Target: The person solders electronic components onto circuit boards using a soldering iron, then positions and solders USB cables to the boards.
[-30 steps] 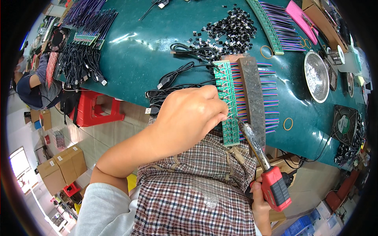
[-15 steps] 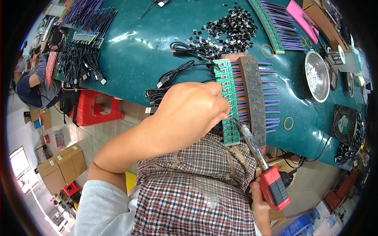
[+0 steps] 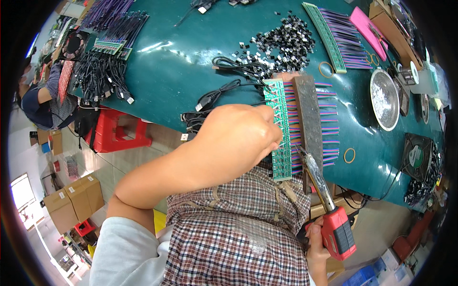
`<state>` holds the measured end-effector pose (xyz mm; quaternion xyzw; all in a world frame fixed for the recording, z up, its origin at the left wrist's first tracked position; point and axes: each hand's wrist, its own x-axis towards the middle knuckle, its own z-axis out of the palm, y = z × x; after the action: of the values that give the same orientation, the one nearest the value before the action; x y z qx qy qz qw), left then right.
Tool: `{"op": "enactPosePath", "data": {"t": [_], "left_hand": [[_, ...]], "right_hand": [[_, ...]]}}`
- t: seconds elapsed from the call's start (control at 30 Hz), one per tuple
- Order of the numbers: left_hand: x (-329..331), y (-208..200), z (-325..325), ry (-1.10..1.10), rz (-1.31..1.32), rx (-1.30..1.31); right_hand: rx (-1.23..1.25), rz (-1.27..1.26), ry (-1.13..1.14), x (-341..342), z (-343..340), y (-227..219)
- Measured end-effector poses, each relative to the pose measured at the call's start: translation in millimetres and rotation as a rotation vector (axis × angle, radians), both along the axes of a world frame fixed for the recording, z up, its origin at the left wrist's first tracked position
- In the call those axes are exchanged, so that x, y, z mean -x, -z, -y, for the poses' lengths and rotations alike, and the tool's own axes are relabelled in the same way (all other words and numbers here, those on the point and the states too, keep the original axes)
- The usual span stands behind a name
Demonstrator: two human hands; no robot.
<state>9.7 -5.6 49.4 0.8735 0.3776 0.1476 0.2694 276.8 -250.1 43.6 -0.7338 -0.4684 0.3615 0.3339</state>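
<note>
My left hand (image 3: 241,136) is closed, its fingertips pinched at the left edge of a green circuit board panel (image 3: 276,107); what they hold is hidden. In my right hand (image 3: 316,245) is a soldering iron (image 3: 338,233) with a red and black handle. Its tip is just right of the board, over the coloured wires (image 3: 330,127) that stick out from it. A dark stone-like bar (image 3: 309,119) lies across those wires. Black USB cables (image 3: 218,94) lie left of the board, partly behind my left hand.
Beyond the board lies a heap of small black parts (image 3: 291,43). A metal dish (image 3: 384,100), a solder spool (image 3: 408,76) and a fan (image 3: 417,155) are on the right. Bundled cables (image 3: 102,76) sit at far left, above a red stool (image 3: 119,131). Another person (image 3: 45,105) is beyond.
The soldering iron's tip has moved right, off the board and over the wires. My left hand stays at the board's edge. The whole view has shifted slightly.
</note>
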Motion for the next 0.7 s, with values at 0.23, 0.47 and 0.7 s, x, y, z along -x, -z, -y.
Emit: {"op": "enactPosePath", "data": {"t": [0.23,0.47,0.7], "left_hand": [[12,-7,-38,-0.166,-0.009,-0.188],[117,56,-145,-0.904,-0.230,-0.664],[108,30,-141,-0.931,0.241,-0.741]], "right_hand": [[-0.106,-0.069,0.054,-5,13,19],[-0.094,-0.313,0.150,-2,8,20],[-0.083,-0.282,0.174,4,0,16]]}}
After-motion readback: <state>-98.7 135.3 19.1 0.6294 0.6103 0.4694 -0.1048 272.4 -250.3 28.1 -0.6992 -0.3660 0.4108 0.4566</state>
